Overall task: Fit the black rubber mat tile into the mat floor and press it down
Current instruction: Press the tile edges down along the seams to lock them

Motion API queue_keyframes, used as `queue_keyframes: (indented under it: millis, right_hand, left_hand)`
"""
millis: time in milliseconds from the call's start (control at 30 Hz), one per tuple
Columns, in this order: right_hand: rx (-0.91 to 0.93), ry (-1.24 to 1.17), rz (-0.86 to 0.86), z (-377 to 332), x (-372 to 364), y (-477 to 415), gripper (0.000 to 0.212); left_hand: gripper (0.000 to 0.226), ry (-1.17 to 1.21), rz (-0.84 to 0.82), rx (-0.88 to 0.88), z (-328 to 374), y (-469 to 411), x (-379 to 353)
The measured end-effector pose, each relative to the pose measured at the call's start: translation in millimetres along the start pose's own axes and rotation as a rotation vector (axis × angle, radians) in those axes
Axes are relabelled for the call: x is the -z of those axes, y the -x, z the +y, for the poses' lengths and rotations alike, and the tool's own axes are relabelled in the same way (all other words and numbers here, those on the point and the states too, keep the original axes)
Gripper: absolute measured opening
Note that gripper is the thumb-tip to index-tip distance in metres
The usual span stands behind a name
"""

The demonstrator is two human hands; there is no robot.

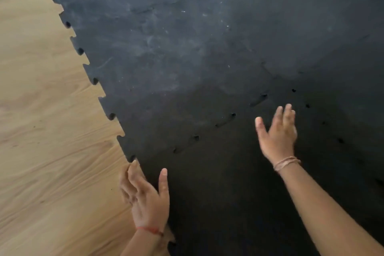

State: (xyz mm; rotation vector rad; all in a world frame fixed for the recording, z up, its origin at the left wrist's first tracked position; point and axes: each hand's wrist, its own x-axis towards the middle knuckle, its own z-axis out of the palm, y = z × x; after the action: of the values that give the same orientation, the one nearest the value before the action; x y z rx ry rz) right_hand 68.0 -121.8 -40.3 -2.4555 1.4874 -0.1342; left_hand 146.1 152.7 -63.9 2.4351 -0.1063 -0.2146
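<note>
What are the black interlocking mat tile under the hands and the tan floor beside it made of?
Black interlocking mat tile: looks like rubber or dense foam; matte, scuffed grey further up, jigsaw-cut edges. Tan floor: wood or wood-look laminate; flowing grain lines, low sheen. Which one, the view leaves open.

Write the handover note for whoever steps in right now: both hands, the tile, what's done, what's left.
Left hand: open, at the near tile's outer edge, fingers over the wooden floor, thumb on the rubber.
Right hand: open, palm down by the far seam; contact unclear.
Tile: lying in place against the mat floor, tabs lined up along the seam.
Done: tile laid and roughly meshed.
Left: small dark gaps still show along the seam and the right-hand join, so it probably needs pressing down tab by tab; check the outer edge sits flush.
</note>
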Motion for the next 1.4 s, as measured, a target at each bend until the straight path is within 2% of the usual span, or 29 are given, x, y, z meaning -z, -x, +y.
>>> queue_keyframes:
  millis: [100,133,200,267,367,567,667,800,900,1100,1233,1300,1400]
  right_hand:
    - [0.632,0.118,-0.151,-42,-35,72,0.078]
    - [0.77,0.168,-0.164,-48,-40,82,0.078]
    - [0.876,0.25,-0.185,-53,-40,87,0.078]
    - [0.875,0.313,-0.221,-57,-35,84,0.08]
    - [0.852,0.392,-0.363,-62,-32,81,0.085]
    - [0.88,0.364,-0.613,-68,-10,49,0.094]
    - [0.905,0.438,-0.578,-56,-13,52,0.087]
    - [0.629,0.422,-0.462,-31,-13,45,0.102]
    - [0.58,0.405,-0.452,-25,-11,39,0.11]
    - [0.604,0.434,-0.645,-33,1,20,0.116]
    - [0.65,0.275,-0.78,-24,11,-3,0.101]
    - [0.645,0.232,-0.679,-12,11,-6,0.1]
    - [0.498,0.309,-0.541,7,13,-12,0.121]
  left_hand:
    - [0.067,-0.249,-0.203,-0.498,-5,7,4]
    - [0.065,-0.325,-0.264,-0.592,-8,6,5]
    - [0.063,-0.389,-0.32,-0.661,-11,1,5]
    - [0.063,-0.401,-0.335,-0.648,-10,-2,5]
    - [0.062,-0.423,-0.364,-0.639,-9,-3,4]
    - [0.063,-0.513,-0.414,-0.652,3,-4,17]
    - [0.067,-0.539,-0.459,-0.691,5,-11,22]
    - [0.069,-0.626,-0.499,-0.871,16,-31,17]
    - [0.07,-0.662,-0.527,-0.975,28,-41,9]
    - [0.073,-0.671,-0.517,-1.016,31,-41,2]
    - [0.073,-0.633,-0.5,-1.001,34,-41,-7]
    - [0.072,-0.61,-0.485,-1.028,42,-44,-15]
    - [0.072,-0.63,-0.494,-1.102,69,-49,-29]
